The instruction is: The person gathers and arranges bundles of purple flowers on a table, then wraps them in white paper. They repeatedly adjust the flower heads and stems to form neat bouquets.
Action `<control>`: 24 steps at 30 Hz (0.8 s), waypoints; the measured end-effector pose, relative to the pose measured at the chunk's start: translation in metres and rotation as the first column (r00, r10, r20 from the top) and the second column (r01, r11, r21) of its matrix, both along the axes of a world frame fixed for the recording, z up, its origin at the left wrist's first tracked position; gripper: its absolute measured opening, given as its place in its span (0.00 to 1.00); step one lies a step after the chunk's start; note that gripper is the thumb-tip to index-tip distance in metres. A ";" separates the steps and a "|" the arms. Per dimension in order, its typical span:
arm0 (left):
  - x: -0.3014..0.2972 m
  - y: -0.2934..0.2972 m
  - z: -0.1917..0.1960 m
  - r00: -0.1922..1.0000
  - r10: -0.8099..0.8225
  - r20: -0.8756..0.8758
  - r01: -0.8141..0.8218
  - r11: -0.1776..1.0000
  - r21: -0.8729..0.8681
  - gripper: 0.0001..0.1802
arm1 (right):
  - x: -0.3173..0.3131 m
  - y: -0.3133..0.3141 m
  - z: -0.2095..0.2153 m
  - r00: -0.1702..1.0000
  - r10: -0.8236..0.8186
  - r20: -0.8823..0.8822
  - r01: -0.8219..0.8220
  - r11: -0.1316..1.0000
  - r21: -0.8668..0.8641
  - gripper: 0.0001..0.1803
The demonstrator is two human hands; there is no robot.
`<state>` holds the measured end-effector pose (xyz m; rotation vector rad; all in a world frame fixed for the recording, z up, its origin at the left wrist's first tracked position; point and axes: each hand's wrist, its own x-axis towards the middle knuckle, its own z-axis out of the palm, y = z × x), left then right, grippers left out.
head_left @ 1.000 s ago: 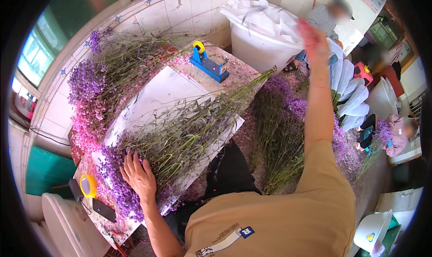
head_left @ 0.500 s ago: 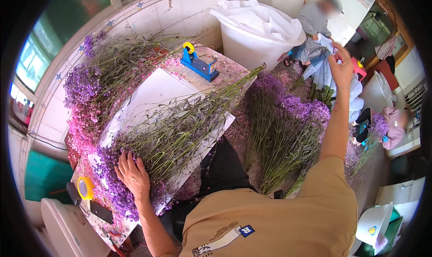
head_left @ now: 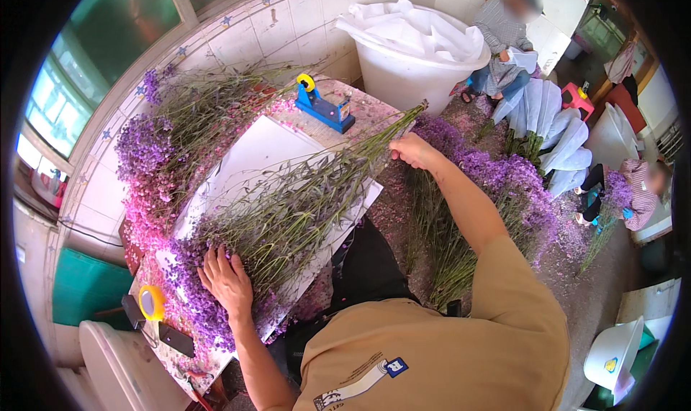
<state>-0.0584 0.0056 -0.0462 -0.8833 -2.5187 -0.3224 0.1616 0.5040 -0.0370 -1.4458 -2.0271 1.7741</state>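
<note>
Your left hand [head_left: 227, 281] lies flat, fingers spread, on the purple flower heads of the long green-stemmed bunch [head_left: 288, 209] lying across the white sheet [head_left: 252, 155], while your right hand [head_left: 412, 150] pinches its stem ends, so a hard tug could shed more petals.

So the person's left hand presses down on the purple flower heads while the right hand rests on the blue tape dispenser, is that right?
Not quite. In the head view the left hand does press on the purple flower heads, but the right hand is at the stem ends of the bunch, not on the blue tape dispenser, which stands apart, farther back on the table.
</note>
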 end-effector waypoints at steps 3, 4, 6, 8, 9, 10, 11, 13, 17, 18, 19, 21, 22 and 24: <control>0.004 0.000 0.002 1.000 0.000 -0.006 0.000 1.000 0.016 0.23 | -0.011 0.019 -0.007 0.999 0.010 0.046 -0.009 1.000 -0.022 0.16; 0.003 0.000 0.002 1.000 0.000 -0.006 0.000 1.000 0.022 0.23 | -0.013 0.022 -0.011 0.997 0.041 0.068 -0.043 0.999 0.023 0.16; 0.005 -0.001 0.001 1.000 0.007 0.007 -0.007 1.000 0.023 0.23 | -0.017 0.020 -0.010 0.986 0.105 0.127 -0.120 0.986 0.113 0.15; 0.005 -0.001 0.003 1.000 0.015 0.011 -0.015 1.000 0.020 0.23 | -0.022 0.025 -0.013 0.967 0.138 0.213 -0.180 0.965 0.191 0.16; 0.003 -0.001 0.001 1.000 0.009 0.017 -0.009 1.000 0.024 0.23 | -0.022 0.028 -0.018 0.960 0.151 0.238 -0.213 0.941 0.262 0.17; 0.004 -0.001 0.001 1.000 0.001 0.019 -0.002 0.999 0.032 0.23 | -0.022 0.032 -0.024 0.951 0.161 0.264 -0.246 0.912 0.330 0.17; 0.004 0.002 0.001 1.000 -0.010 0.020 0.009 0.999 0.042 0.23 | -0.020 0.044 -0.036 0.901 0.220 0.374 -0.384 0.804 0.454 0.20; 0.005 0.002 0.003 1.000 -0.014 0.022 0.013 0.999 0.046 0.23 | -0.024 0.045 -0.047 0.871 0.181 0.457 -0.443 0.692 0.570 0.23; 0.004 0.001 0.005 0.999 -0.023 0.034 0.021 0.998 0.051 0.24 | -0.024 0.043 -0.049 0.813 0.198 0.547 -0.555 0.549 0.625 0.24; 0.003 0.002 0.005 0.999 -0.034 0.038 0.032 0.998 0.057 0.24 | -0.018 0.049 -0.051 0.793 0.271 0.545 -0.603 0.480 0.638 0.23; 0.003 0.003 0.005 0.999 -0.027 0.030 0.025 0.998 0.054 0.24 | -0.009 0.057 -0.050 0.766 0.341 0.545 -0.643 0.406 0.649 0.21; 0.003 0.002 0.003 1.000 -0.008 0.015 0.008 0.999 0.040 0.23 | -0.001 0.059 -0.047 0.710 0.460 0.533 -0.690 0.301 0.658 0.19; 0.002 0.000 0.001 1.000 -0.005 0.022 0.004 0.999 0.043 0.23 | 0.005 0.060 -0.045 0.686 0.508 0.520 -0.701 0.273 0.659 0.17; -0.001 -0.002 0.000 1.000 -0.003 0.031 0.001 0.999 0.046 0.23 | 0.014 0.062 -0.045 0.773 0.494 0.398 -0.593 0.341 0.729 0.16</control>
